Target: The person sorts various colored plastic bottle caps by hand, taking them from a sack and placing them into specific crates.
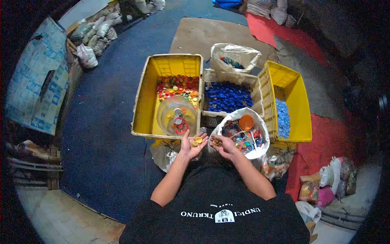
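My left hand point(189, 149) is palm up in front of the left yellow crate, holding a few yellow bottle caps point(197, 141) on its palm and fingers. Close beside it, my right hand point(226, 147) has its fingers curled around some gold-coloured bottle caps point(216, 142). It is at the near left rim of a white sack point(264, 147) of mixed coloured caps and scraps. In the left yellow crate point(148, 97) lie red, orange and yellow caps point(178, 86). A clear round plastic container point(164, 116) with a red-and-grey piece in it is near that crate's front.
A pale crate point(261, 95) holds dark blue caps point(228, 96). The right yellow crate point(298, 97) contains light blue caps point(282, 118). Behind stands a white sack point(250, 55) with green caps. Filled bags point(95, 34) line the far left wall; more bags point(333, 179) lie at right.
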A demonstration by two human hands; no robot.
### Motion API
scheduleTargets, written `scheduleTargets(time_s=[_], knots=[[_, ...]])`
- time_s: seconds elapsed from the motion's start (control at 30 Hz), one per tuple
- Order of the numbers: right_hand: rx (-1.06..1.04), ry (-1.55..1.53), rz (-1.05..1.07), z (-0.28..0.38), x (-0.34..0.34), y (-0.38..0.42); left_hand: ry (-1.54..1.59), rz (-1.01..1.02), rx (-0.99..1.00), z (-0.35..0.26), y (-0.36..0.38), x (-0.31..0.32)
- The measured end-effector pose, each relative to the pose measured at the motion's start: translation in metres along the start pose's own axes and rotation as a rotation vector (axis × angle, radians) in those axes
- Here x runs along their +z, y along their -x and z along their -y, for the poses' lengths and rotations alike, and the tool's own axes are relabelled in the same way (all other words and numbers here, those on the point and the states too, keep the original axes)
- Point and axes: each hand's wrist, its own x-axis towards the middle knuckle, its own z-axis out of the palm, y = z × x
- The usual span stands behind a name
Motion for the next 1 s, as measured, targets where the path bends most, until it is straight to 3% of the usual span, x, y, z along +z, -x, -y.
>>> scheduleTargets(time_s=[0.03, 0.1, 0.17, 0.2, 0.27, 0.3, 0.37, 0.4, 0.47, 0.6, 0.67, 0.7, 0.87, 0.9, 0.97, 1.0], knots=[[0.047, 0.022, 0.043, 0.013, 0.019, -0.011, 0.019, -0.017, 0.015, -0.013, -0.004, 0.004], [-0.09, 0.159, 0.248, 0.042, 0.048, -0.043, 0.097, 0.057, 0.119, -0.047, -0.016, 0.038], [-0.269, -0.035, 0.267, 0.08, 0.103, -0.053, -0.03, 0.16, 0.345, -0.081, -0.026, 0.093], [-0.312, 0.089, 0.294, 0.098, 0.119, -0.051, -0.04, 0.171, 0.437, -0.096, -0.03, 0.117], [-0.381, 0.296, 0.077, 0.112, 0.146, -0.04, -0.093, 0.137, 0.676, -0.115, -0.04, 0.137], [-0.422, 0.439, -0.003, 0.116, 0.151, -0.034, -0.094, 0.139, 0.675, -0.122, -0.048, 0.123], [-0.371, 0.476, 0.059, 0.116, 0.126, -0.033, -0.036, 0.083, 0.804, -0.136, -0.075, 0.095], [-0.425, 0.442, 0.1, 0.112, 0.104, -0.025, -0.173, -0.179, 0.819, -0.111, -0.05, 0.103], [-0.555, 0.554, 0.032, 0.1, 0.033, -0.021, -0.386, -0.174, 0.887, -0.077, -0.051, 0.056], [-0.565, 0.398, -0.448, 0.062, -0.092, 0.031, -0.688, -0.162, 0.619, -0.018, -0.031, -0.005], [-0.532, 0.341, -0.595, 0.052, -0.124, 0.062, -0.986, -0.142, 0.49, 0.003, -0.032, -0.016], [-0.504, 0.349, -0.652, 0.043, -0.141, 0.07, -0.989, -0.134, 0.475, 0.014, -0.034, -0.015], [-0.498, 0.716, -0.685, 0.013, -0.178, 0.08, -1.303, -0.152, 0.34, 0.062, -0.04, 0.013], [-0.533, 0.882, -0.692, 0.011, -0.172, 0.078, -1.332, -0.181, 0.323, 0.064, -0.048, 0.013], [-0.54, 0.877, -0.659, 0.014, -0.138, 0.084, -1.28, -0.17, 0.273, 0.071, -0.065, 0.016], [-0.574, 1.155, -0.637, 0.011, -0.145, 0.074, -1.4, -0.185, 0.344, 0.074, -0.071, 0.018]])
